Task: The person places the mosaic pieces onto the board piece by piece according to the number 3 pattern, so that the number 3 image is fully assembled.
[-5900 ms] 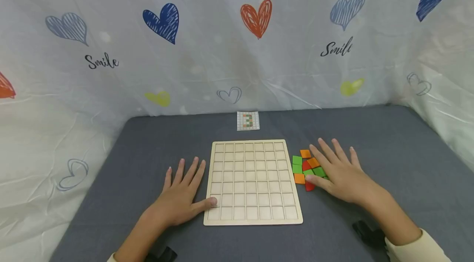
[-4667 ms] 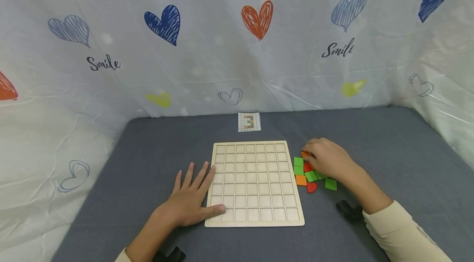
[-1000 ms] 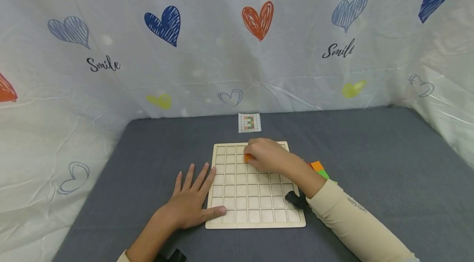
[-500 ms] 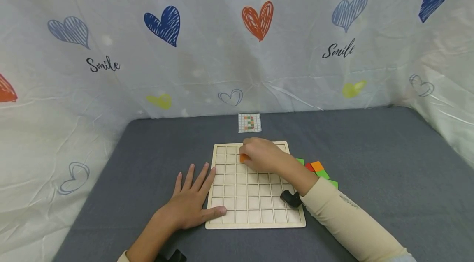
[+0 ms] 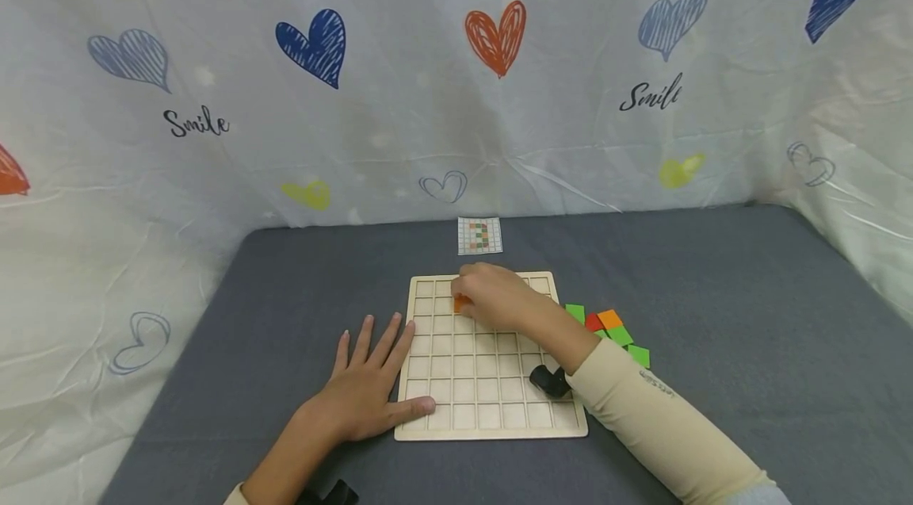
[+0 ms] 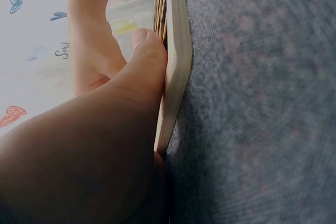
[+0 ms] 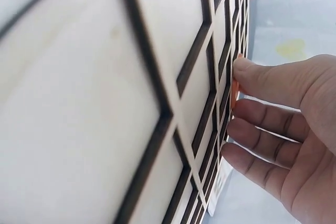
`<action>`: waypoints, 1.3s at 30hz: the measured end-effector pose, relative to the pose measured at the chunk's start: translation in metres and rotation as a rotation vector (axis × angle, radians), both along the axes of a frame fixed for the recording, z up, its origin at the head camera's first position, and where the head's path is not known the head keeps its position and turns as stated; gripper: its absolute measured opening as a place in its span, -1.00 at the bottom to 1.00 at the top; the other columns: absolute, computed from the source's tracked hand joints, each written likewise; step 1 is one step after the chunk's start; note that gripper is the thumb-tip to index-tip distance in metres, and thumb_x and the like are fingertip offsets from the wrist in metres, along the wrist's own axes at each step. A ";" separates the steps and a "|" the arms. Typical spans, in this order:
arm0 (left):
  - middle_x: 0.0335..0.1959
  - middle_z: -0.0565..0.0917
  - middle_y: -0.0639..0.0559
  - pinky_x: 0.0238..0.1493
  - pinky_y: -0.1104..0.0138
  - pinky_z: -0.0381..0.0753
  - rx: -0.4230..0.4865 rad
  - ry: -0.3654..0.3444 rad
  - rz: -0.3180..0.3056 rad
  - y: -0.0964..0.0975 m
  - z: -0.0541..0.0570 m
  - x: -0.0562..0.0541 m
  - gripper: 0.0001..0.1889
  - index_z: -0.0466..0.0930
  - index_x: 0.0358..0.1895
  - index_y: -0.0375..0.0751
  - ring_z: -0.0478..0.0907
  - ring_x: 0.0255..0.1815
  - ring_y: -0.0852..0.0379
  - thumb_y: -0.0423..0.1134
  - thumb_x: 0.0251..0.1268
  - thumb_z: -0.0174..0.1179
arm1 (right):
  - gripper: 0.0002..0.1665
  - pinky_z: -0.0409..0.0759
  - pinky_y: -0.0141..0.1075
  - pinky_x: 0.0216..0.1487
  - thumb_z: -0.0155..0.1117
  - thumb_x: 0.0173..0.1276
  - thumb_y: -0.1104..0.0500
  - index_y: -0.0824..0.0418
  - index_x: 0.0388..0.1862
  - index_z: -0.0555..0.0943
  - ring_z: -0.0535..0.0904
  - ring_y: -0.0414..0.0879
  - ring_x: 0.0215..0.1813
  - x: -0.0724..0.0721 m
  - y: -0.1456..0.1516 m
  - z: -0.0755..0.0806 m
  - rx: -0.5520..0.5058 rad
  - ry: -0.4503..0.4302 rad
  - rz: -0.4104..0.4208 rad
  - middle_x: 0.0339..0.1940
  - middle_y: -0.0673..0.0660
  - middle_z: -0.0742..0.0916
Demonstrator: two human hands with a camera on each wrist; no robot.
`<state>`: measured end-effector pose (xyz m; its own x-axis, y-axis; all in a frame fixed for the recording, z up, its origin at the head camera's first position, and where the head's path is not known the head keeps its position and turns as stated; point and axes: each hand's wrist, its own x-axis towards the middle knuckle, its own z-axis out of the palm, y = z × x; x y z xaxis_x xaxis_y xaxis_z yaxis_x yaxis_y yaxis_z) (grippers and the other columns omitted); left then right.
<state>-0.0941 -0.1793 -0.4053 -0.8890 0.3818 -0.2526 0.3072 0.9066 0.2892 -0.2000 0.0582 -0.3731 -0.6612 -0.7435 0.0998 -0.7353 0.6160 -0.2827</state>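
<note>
A wooden grid board (image 5: 464,412) lies flat on the dark cloth. Over its upper part my right hand (image 5: 497,296) pinches an orange square tile (image 5: 460,304) between thumb and fingers; in the right wrist view the tile (image 7: 235,88) sits at the grid's surface. My left hand (image 5: 364,396) lies spread at the board's left side, its thumb on the board's edge, as the left wrist view also shows with the thumb (image 6: 148,51). Several loose tiles lie right of the board, among them green (image 5: 574,313), red (image 5: 594,322) and orange (image 5: 609,319) ones, partly hidden by my right forearm.
A small printed card (image 5: 479,236) with a coloured grid pattern lies beyond the board. Grey cloth (image 5: 749,315) covers the table. A white curtain (image 5: 399,116) with hearts hangs behind. A black wrist device (image 5: 548,382) hangs under the right wrist, above the board.
My right hand picked an orange tile from the pile and carried it left over the board. In the last second it has shifted slightly further left. My left hand stays put.
</note>
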 end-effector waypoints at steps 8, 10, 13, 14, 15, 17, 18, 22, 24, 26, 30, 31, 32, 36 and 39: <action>0.65 -0.21 -0.08 0.40 -0.32 -0.47 0.005 0.017 0.009 -0.002 -0.006 0.000 0.18 -0.21 0.66 0.03 -0.45 0.59 -0.31 0.64 0.12 -0.05 | -0.93 0.48 -0.24 -0.30 0.45 0.31 0.25 0.18 -0.29 0.69 0.44 -0.09 -0.33 0.003 -0.005 0.001 0.053 0.017 -0.031 -0.42 -0.01 0.53; 0.65 -0.21 -0.07 0.41 -0.31 -0.47 0.013 0.021 0.011 -0.003 -0.007 -0.001 0.17 -0.21 0.66 0.03 -0.45 0.59 -0.31 0.65 0.13 -0.06 | -0.93 0.48 -0.25 -0.31 0.45 0.31 0.25 0.18 -0.28 0.69 0.44 -0.09 -0.33 0.004 -0.005 0.001 0.052 0.023 -0.032 -0.41 -0.01 0.53; 0.65 -0.22 -0.06 0.41 -0.31 -0.46 0.006 0.027 0.011 -0.002 -0.008 -0.001 0.18 -0.22 0.66 0.03 -0.46 0.59 -0.30 0.66 0.12 -0.08 | -0.94 0.49 -0.24 -0.31 0.44 0.31 0.27 0.18 -0.28 0.69 0.44 -0.08 -0.32 0.006 -0.003 0.002 0.043 0.025 -0.023 -0.40 0.01 0.55; 0.65 -0.24 -0.04 0.41 -0.31 -0.46 -0.004 0.028 0.011 -0.002 -0.009 -0.001 0.18 -0.23 0.66 0.04 -0.47 0.59 -0.29 0.67 0.11 -0.11 | -0.93 0.50 -0.23 -0.30 0.43 0.31 0.27 0.18 -0.26 0.70 0.45 -0.07 -0.31 0.007 -0.002 0.002 0.042 0.023 -0.022 -0.38 0.01 0.56; 0.65 -0.26 -0.01 0.41 -0.30 -0.46 -0.015 0.025 0.012 -0.002 -0.010 -0.001 0.18 -0.26 0.66 0.06 -0.48 0.59 -0.28 0.69 0.10 -0.13 | -0.93 0.51 -0.23 -0.28 0.43 0.31 0.28 0.18 -0.24 0.71 0.47 -0.07 -0.29 0.008 -0.001 0.002 0.041 0.020 -0.022 -0.36 0.02 0.58; 0.65 -0.27 -0.01 0.42 -0.30 -0.46 -0.019 0.024 0.012 -0.002 -0.010 -0.001 0.18 -0.26 0.66 0.07 -0.49 0.59 -0.27 0.69 0.10 -0.14 | -0.90 0.53 -0.22 -0.24 0.42 0.32 0.28 0.18 -0.20 0.72 0.50 -0.06 -0.24 0.010 0.002 0.002 0.038 0.008 -0.024 -0.31 0.03 0.62; 0.65 -0.25 -0.02 0.41 -0.31 -0.46 -0.010 0.028 0.011 -0.003 -0.009 -0.001 0.18 -0.24 0.66 0.06 -0.48 0.59 -0.28 0.68 0.10 -0.12 | -0.89 0.54 -0.21 -0.21 0.41 0.33 0.28 0.19 -0.18 0.72 0.52 -0.05 -0.21 0.011 0.004 0.002 0.036 0.004 -0.024 -0.28 0.04 0.63; 0.65 -0.25 -0.02 0.41 -0.29 -0.49 -0.007 0.018 0.017 -0.003 -0.009 -0.002 0.19 -0.26 0.66 0.08 -0.49 0.59 -0.28 0.68 0.10 -0.11 | -0.87 0.57 -0.20 -0.17 0.41 0.34 0.27 0.18 -0.14 0.73 0.56 -0.05 -0.16 0.014 0.010 0.002 0.020 0.008 -0.017 -0.23 0.05 0.68; 0.65 -0.26 -0.02 0.41 -0.29 -0.49 -0.012 0.020 0.017 -0.004 -0.009 -0.002 0.19 -0.26 0.66 0.08 -0.49 0.59 -0.28 0.69 0.09 -0.12 | -0.90 0.57 -0.20 -0.18 0.37 0.35 0.29 0.18 -0.17 0.73 0.57 -0.06 -0.19 0.015 0.013 0.001 0.011 0.017 -0.008 -0.26 0.05 0.68; 0.64 -0.30 0.03 0.42 -0.28 -0.48 -0.033 0.020 0.018 -0.004 -0.011 -0.002 0.19 -0.29 0.65 0.10 -0.51 0.59 -0.25 0.71 0.07 -0.17 | -0.90 0.57 -0.20 -0.19 0.34 0.34 0.32 0.18 -0.20 0.73 0.58 -0.06 -0.20 0.017 0.018 0.001 -0.003 0.013 -0.007 -0.27 0.04 0.69; 0.64 -0.27 0.04 0.42 -0.29 -0.46 -0.017 0.038 0.018 -0.004 -0.014 -0.002 0.19 -0.26 0.65 0.10 -0.49 0.59 -0.26 0.72 0.07 -0.19 | -0.84 0.59 -0.17 -0.10 0.32 0.32 0.36 0.15 -0.19 0.73 0.62 -0.05 -0.09 0.020 0.030 0.000 -0.023 -0.007 -0.019 -0.18 0.05 0.72; 0.64 -0.27 0.04 0.42 -0.29 -0.46 -0.011 0.040 0.018 -0.004 -0.014 -0.002 0.18 -0.26 0.65 0.10 -0.48 0.59 -0.25 0.72 0.07 -0.19 | -0.85 0.59 -0.17 -0.13 0.32 0.31 0.37 0.16 -0.23 0.72 0.61 -0.05 -0.11 0.021 0.034 0.000 -0.028 -0.008 -0.018 -0.21 0.05 0.71; 0.64 -0.27 0.05 0.42 -0.29 -0.46 -0.005 0.040 0.018 -0.004 -0.014 -0.002 0.18 -0.27 0.65 0.11 -0.49 0.59 -0.25 0.72 0.07 -0.20 | -0.85 0.58 -0.17 -0.15 0.32 0.31 0.38 0.15 -0.27 0.72 0.61 -0.05 -0.13 0.022 0.038 -0.001 -0.026 -0.011 -0.021 -0.23 0.05 0.71; 0.64 -0.30 0.06 0.42 -0.29 -0.48 0.000 0.038 0.016 -0.003 -0.012 -0.001 0.18 -0.29 0.65 0.13 -0.50 0.59 -0.24 0.73 0.06 -0.21 | -0.83 0.53 -0.20 -0.23 0.32 0.31 0.39 0.12 -0.31 0.68 0.55 -0.11 -0.21 0.026 0.058 -0.001 -0.026 -0.016 -0.051 -0.28 0.01 0.67; 0.64 -0.30 0.05 0.42 -0.29 -0.48 -0.003 0.041 0.014 -0.004 -0.014 -0.001 0.19 -0.29 0.65 0.12 -0.51 0.59 -0.24 0.73 0.06 -0.20 | -0.80 0.56 -0.21 -0.17 0.34 0.32 0.37 0.13 -0.16 0.72 0.56 -0.13 -0.15 0.029 0.074 0.001 -0.033 -0.037 -0.093 -0.17 0.00 0.68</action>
<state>-0.0955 -0.1833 -0.4189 -0.9038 0.3687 -0.2174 0.3060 0.9117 0.2742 -0.1711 0.1324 -0.3724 -0.7310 -0.6754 0.0973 -0.6639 0.6710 -0.3300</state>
